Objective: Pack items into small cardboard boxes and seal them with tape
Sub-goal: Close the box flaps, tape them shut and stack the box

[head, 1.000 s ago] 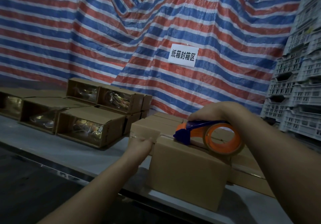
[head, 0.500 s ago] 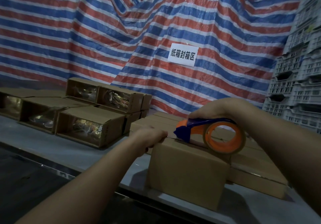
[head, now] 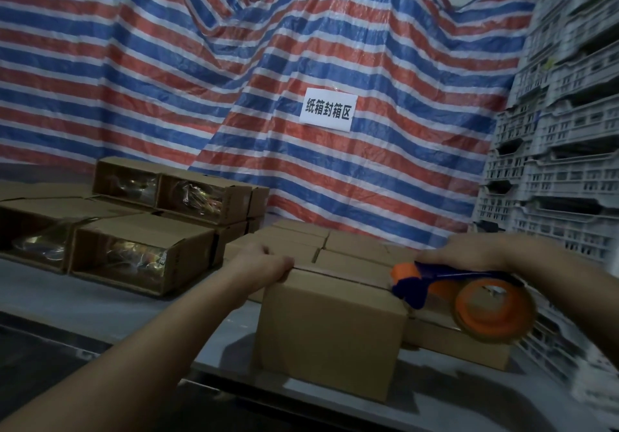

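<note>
Here's the closed cardboard box standing at the near edge of the grey surface, flaps down and a seam running across its top. The left hand sits on the box's top left edge, fingers curled over the corner and pressing it down. Over on the right, the right hand is wrapped around the handle of the tape dispenser, fingers curled tight on top of it. The dispenser's blue nose touches the box's top right edge, right at the end of the seam, while its orange roll hangs out past the right side of the box. Just behind sit more closed boxes, packed close together. To the left, open boxes lie on their sides with shiny wrapped items showing inside. A striped red, white and blue tarp hangs at the back with a white sign stuck on it, and grey plastic crates are stacked up on the right.
</note>
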